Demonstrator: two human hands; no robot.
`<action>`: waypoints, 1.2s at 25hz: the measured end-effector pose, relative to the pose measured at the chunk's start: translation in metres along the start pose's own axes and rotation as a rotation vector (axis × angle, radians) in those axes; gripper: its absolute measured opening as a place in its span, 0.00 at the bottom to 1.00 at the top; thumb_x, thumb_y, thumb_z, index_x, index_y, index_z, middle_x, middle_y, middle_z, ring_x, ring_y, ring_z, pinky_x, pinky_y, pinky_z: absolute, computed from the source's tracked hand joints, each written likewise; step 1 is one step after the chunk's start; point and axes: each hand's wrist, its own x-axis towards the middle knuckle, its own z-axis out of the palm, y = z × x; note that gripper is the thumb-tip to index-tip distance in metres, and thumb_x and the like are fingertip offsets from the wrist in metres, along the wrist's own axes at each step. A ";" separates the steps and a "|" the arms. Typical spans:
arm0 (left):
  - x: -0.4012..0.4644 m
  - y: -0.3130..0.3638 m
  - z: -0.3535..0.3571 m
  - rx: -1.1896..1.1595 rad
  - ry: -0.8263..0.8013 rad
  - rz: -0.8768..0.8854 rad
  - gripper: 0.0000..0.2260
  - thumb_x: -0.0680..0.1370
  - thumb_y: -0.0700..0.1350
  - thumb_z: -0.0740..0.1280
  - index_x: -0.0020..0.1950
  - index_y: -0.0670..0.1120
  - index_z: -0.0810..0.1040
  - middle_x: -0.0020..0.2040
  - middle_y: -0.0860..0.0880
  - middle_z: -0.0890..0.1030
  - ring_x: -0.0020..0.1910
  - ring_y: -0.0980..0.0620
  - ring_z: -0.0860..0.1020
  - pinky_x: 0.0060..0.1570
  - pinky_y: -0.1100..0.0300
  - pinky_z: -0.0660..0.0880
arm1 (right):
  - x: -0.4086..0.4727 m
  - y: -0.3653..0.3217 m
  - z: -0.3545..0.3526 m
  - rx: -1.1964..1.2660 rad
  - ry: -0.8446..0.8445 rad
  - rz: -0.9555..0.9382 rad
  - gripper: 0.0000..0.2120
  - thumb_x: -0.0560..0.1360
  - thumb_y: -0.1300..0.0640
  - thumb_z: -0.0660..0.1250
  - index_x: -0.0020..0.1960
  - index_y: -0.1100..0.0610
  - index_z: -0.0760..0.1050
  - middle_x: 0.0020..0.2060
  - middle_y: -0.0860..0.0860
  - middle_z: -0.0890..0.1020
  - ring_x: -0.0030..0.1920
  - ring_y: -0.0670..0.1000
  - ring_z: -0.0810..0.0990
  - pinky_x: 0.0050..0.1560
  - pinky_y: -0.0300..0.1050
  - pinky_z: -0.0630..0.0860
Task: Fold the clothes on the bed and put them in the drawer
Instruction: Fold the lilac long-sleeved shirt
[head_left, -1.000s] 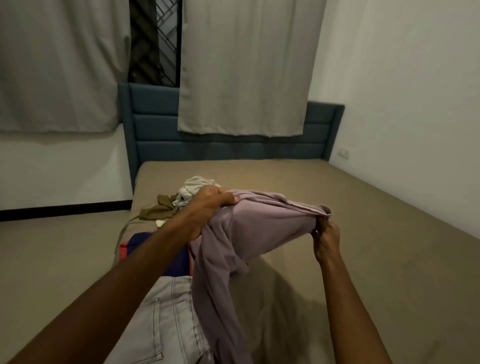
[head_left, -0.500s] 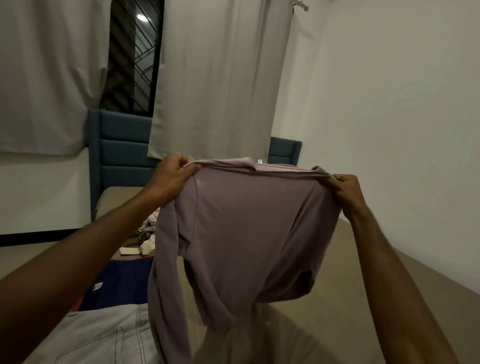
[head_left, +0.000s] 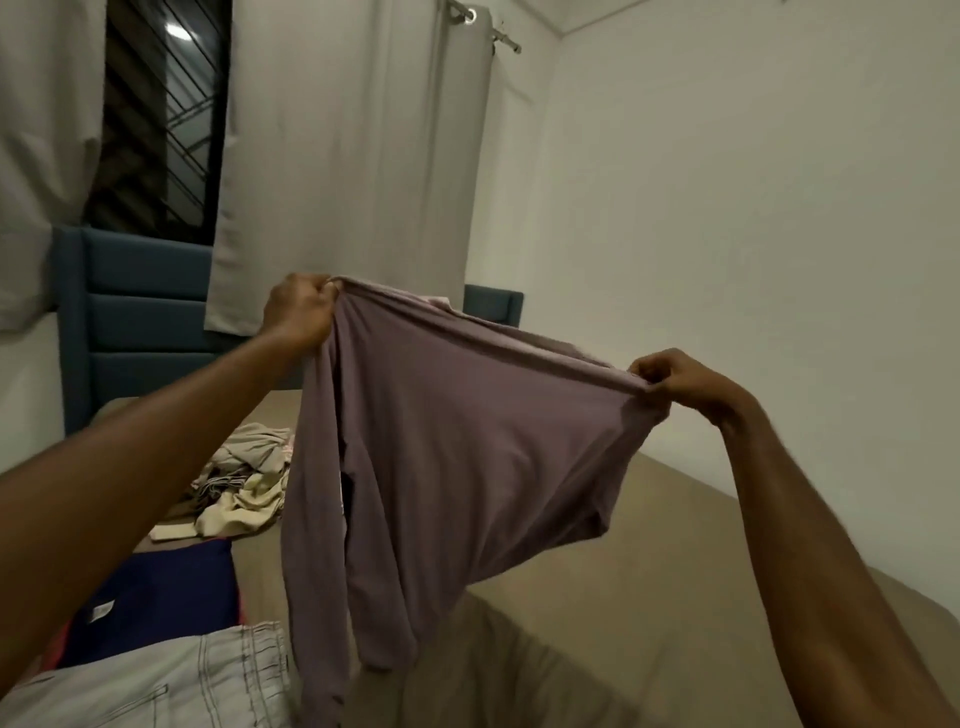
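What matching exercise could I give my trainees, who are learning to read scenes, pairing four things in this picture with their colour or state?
Column one:
1. shirt
2. headboard
3. garment beside the jeans
4. crumpled clothes

Column two:
A. dark blue, lying flat on the bed
B. mauve, held up in the air by the left hand and the right hand
C. beige, heaped on the bed
D. teal, padded, against the wall

Pairs: 1-B, 2-D, 3-A, 4-C.
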 end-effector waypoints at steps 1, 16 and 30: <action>0.006 0.010 -0.007 -0.055 0.025 -0.042 0.15 0.84 0.48 0.63 0.56 0.39 0.84 0.55 0.36 0.84 0.54 0.37 0.81 0.52 0.47 0.77 | -0.005 -0.001 -0.005 -0.198 -0.044 0.067 0.07 0.67 0.67 0.64 0.39 0.64 0.81 0.33 0.55 0.82 0.37 0.54 0.82 0.35 0.45 0.76; -0.015 0.078 -0.063 -0.472 -0.179 -0.131 0.21 0.74 0.61 0.75 0.37 0.44 0.76 0.35 0.45 0.76 0.36 0.48 0.75 0.39 0.56 0.73 | -0.100 -0.058 -0.056 0.877 0.624 -0.080 0.09 0.68 0.59 0.63 0.30 0.52 0.74 0.28 0.46 0.74 0.32 0.47 0.71 0.38 0.41 0.67; -0.049 0.031 -0.032 -0.639 -0.881 -0.173 0.15 0.72 0.49 0.78 0.50 0.39 0.85 0.44 0.45 0.83 0.37 0.54 0.81 0.36 0.63 0.80 | -0.129 0.009 -0.091 0.377 0.389 0.080 0.16 0.80 0.51 0.70 0.61 0.61 0.83 0.54 0.61 0.84 0.51 0.57 0.80 0.60 0.55 0.73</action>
